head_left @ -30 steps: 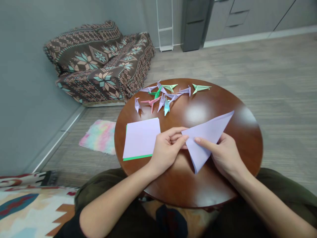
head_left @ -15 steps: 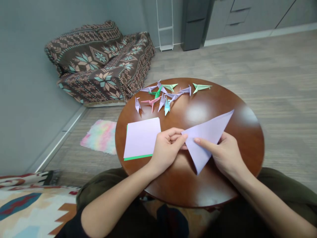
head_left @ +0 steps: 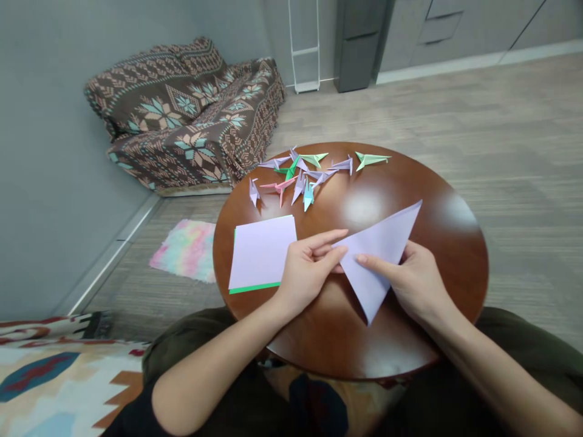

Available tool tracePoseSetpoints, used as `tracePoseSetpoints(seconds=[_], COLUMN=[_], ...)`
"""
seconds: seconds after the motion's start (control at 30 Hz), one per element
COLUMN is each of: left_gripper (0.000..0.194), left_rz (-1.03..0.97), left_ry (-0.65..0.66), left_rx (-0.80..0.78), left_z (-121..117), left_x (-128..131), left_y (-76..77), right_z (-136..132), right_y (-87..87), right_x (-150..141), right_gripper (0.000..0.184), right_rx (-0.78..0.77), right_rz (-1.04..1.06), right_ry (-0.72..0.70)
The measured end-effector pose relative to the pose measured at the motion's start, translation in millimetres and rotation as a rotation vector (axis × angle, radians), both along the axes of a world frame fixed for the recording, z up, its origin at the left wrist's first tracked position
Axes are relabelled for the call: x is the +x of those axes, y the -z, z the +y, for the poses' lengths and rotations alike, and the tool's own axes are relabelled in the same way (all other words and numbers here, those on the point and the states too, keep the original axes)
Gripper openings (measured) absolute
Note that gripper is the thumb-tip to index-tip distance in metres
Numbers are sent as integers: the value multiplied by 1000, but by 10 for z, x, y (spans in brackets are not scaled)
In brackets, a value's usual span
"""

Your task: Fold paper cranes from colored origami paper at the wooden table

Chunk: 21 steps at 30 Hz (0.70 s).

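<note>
My left hand (head_left: 310,273) and my right hand (head_left: 412,280) hold a lilac sheet of origami paper (head_left: 376,255), folded into a triangle, above a round polished wooden table (head_left: 460,285). The left fingers pinch its left corner. My right thumb lies on its face, and those fingers are hidden behind it. To the left of my left hand, a square stack of lilac paper (head_left: 263,252) sits on a green sheet (head_left: 255,287). Several paper cranes, including a pink crane (head_left: 279,188) and a green crane (head_left: 371,159), lie at the table's far side.
A patterned brown sofa throw (head_left: 182,121) lies against the wall beyond the table. A pastel fluffy mat (head_left: 184,250) is on the floor at left. A patterned rug (head_left: 54,379) is at lower left, and grey cabinets (head_left: 455,24) stand at the back.
The folded sheet has turned slightly: its upper corner moved left and its lower tip moved right and down. The view drifted a little, so the table sits slightly further right.
</note>
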State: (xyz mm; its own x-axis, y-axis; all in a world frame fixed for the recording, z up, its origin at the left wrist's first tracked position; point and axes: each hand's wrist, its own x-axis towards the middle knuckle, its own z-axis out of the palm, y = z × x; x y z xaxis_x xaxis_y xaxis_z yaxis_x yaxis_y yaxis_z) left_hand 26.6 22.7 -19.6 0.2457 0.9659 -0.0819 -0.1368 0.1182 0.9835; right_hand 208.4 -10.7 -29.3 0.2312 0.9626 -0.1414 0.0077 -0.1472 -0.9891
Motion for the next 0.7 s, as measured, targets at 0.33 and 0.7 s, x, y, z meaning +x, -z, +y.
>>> tracePoseSetpoints(seconds=[0.33,0.7], left_gripper=[39,34], left_rz=[-12,-17], left_ry=[-26,-53], left_rx=[-16,-5], left_z=[-3,-2], left_x=[15,26], left_y=[1,12], right_z=[7,21], right_y=[66,83], right_x=[21,40], right_gripper=[44,45], right_rx=[6,-9], right_rz=[57,64], right_ry=[-22,-42])
